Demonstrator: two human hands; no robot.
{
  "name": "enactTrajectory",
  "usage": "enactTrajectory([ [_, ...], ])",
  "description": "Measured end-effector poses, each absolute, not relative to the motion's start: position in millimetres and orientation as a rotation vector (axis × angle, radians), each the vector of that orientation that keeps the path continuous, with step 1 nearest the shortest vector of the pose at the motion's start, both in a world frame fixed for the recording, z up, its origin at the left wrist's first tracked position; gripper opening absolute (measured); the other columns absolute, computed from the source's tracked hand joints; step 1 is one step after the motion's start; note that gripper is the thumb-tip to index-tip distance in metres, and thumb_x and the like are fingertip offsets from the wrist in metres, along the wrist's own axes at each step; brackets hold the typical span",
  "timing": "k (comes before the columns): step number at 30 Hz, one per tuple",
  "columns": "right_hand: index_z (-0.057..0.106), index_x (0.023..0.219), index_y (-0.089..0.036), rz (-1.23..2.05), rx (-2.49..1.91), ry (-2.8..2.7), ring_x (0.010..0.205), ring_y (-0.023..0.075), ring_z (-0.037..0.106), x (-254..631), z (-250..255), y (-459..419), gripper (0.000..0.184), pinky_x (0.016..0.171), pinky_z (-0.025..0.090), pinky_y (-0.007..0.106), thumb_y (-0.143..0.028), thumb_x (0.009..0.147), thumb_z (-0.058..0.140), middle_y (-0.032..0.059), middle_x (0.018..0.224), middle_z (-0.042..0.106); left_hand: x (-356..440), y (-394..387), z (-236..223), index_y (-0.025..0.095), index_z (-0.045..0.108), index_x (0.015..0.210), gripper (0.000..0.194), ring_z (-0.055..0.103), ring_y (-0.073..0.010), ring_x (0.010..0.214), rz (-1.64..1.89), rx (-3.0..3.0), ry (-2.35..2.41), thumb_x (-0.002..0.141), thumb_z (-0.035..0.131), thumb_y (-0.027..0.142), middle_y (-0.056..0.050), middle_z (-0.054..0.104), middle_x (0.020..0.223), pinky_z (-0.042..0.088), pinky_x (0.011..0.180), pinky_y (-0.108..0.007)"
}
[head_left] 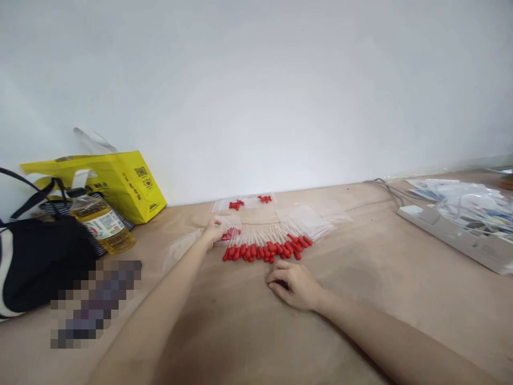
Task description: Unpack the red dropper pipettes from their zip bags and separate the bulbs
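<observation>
A fanned row of glass droppers with red rubber bulbs [260,251] lies on the wooden table, bulbs toward me and thin clear stems pointing away. At the row's left end my left hand [213,232] pinches the edge of a clear plastic bag [231,221] with several red bulbs showing inside it. My right hand [294,283] rests on the table just in front of the row, fingers loosely curled and a gap between thumb and fingers. Nothing shows in it. Behind the row lie filled clear bags with red bulbs [236,205]. Flat clear bags [306,222] are stacked at its right.
On the left stand a yellow bag [136,187], an oil bottle [102,222] and a black bag [48,262], with a blurred dark item [100,305] before them. A white power strip [452,238], cables and a heap of plastic packets [468,203] lie right. A wall closes the back.
</observation>
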State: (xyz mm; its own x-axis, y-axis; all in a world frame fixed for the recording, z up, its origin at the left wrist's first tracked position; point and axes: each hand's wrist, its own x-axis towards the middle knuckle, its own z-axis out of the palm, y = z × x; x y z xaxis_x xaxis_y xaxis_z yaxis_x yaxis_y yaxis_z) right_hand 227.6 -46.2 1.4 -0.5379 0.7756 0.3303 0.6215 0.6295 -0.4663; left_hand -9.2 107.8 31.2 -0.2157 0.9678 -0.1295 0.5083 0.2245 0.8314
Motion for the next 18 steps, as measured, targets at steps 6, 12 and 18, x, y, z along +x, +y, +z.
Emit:
enactTrajectory([
  [6, 0.06, 0.083, -0.022, 0.419, -1.087, -2.333, 0.073, 0.0117, 0.055, 227, 0, -46, 0.014, 0.062, 0.036, 0.021, -0.02, 0.075, 0.048, 0.0005, 0.085, 0.058, -17, 101, 38, 0.013, 0.051, 0.104, 0.026, 0.057, -0.0162, 0.083, 0.771, 1.457, 1.851, 0.083, 0.049, 0.027, -0.007, 0.057, 0.099, 0.048, 0.072, -0.034],
  [12, 0.06, 0.084, -0.022, 0.422, -1.094, -2.326, 0.072, 0.0114, 0.055, 228, 0, -46, 0.015, 0.061, 0.036, 0.021, -0.02, 0.075, 0.048, 0.0003, 0.084, 0.058, -35, 101, 45, 0.015, 0.058, 0.078, 0.015, 0.05, -0.0108, 0.048, 0.879, 1.591, 1.968, 0.065, 0.055, 0.009, 0.003, 0.054, 0.054, 0.038, 0.049, -0.021],
  [18, 0.06, 0.084, -0.022, 0.427, -1.093, -2.322, 0.073, 0.0117, 0.055, 228, 0, -46, 0.015, 0.062, 0.036, 0.021, -0.02, 0.075, 0.048, 0.0006, 0.084, 0.058, -46, 100, 48, 0.016, 0.058, 0.07, 0.015, 0.045, -0.0094, 0.043, 1.005, 1.62, 2.002, 0.058, 0.053, 0.009, 0.005, 0.049, 0.048, 0.034, 0.045, -0.019],
])
